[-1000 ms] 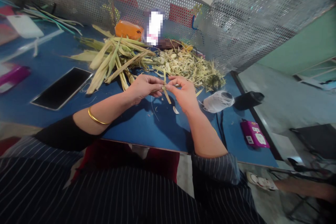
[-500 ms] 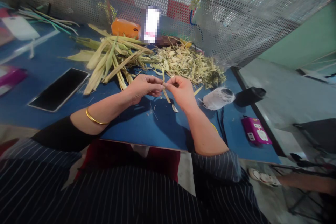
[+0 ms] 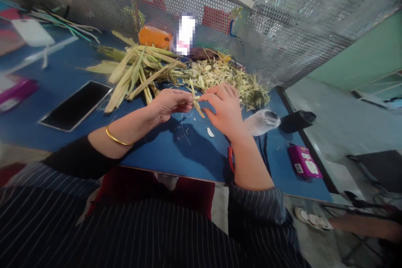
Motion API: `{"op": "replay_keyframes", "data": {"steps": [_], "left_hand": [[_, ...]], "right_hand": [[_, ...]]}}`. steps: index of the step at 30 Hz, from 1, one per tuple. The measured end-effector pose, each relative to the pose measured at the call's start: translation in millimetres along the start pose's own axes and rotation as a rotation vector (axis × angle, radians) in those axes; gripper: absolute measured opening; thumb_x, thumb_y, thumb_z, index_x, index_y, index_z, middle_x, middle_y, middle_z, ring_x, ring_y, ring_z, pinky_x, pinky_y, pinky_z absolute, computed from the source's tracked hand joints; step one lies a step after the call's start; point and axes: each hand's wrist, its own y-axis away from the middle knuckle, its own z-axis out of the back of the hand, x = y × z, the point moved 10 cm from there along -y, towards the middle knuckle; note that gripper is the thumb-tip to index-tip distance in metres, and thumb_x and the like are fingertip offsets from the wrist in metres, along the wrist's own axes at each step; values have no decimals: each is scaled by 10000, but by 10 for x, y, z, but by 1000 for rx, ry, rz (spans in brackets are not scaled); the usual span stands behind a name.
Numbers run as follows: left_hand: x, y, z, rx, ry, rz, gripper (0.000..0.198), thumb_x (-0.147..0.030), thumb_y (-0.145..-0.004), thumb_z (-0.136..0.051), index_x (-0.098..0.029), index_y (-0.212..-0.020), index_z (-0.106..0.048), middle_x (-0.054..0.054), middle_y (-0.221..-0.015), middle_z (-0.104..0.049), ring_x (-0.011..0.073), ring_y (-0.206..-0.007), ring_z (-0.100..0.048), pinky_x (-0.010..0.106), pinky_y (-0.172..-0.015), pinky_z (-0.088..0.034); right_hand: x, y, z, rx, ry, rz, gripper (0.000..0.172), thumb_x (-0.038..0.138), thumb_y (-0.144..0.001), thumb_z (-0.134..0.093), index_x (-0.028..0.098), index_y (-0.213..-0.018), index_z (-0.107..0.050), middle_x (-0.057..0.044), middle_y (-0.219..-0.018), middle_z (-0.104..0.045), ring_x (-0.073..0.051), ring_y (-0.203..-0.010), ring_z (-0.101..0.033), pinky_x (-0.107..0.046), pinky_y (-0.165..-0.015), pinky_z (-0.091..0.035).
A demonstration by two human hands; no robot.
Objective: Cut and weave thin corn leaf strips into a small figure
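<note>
My left hand (image 3: 171,105) is closed in a pinch on narrow pale strips of corn husk (image 3: 199,109), which cross each other just past the fingertips. Close by on the right is my right hand (image 3: 228,111), its thumb and index finger spread apart. The index fingertip is at the strips' end; whether it touches them I cannot tell. Behind the left hand lie long dried corn husks (image 3: 125,69). A heap of shredded husk scraps (image 3: 216,71) spreads behind the right hand. One small white scrap (image 3: 210,132) and fine threads lie on the blue table below.
A white thread spool (image 3: 262,123), a black cylinder (image 3: 297,121) and a purple pack (image 3: 304,161) stand on the right. Left are a phone (image 3: 75,105) and another purple pack (image 3: 19,94). A red handle (image 3: 230,159) shows beside my right forearm. A perforated metal screen (image 3: 276,37) borders the back.
My right hand has opened its pinch on the husk strip and moved slightly right. My left hand keeps its grip. The strips now cross, and the view has shifted a little.
</note>
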Motion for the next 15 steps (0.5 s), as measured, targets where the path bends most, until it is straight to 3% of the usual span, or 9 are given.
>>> {"op": "replay_keyframes", "data": {"steps": [3,5,10,15], "left_hand": [[21,0,-8,2,18,17,82,-155,-625,-729,-124,-696,-703,20,-598,-648,87,-531,-582,235,-617,-531],[14,6,-20,3,-13,0,67,-151,-619,-724,-126,-676,-699,24,-592,-649,94,-518,-582,254,-606,-536],[-76,45,-82,31,-211,-103,87,-139,-601,-723,-115,-685,-728,33,-532,-635,122,-470,-584,284,-555,-534],[-86,79,-179,122,-322,-130,33,-122,-601,-689,-126,-575,-709,45,-530,-634,118,-455,-574,278,-537,-529]], "right_hand": [[110,10,-81,40,28,72,161,218,-882,-540,300,-947,-662,-26,-1000,-661,-229,-997,-535,-446,-986,-327],[105,15,-116,22,-25,42,144,243,-898,-536,290,-864,-667,-12,-927,-674,-209,-932,-551,-433,-973,-330],[-212,75,-140,-129,-402,-296,83,256,-814,-629,232,-738,-611,-21,-944,-660,-184,-853,-576,-368,-791,-437],[-323,117,-383,-32,-831,-504,122,240,-719,-670,219,-698,-551,28,-693,-600,-116,-619,-519,-289,-606,-429]]}}
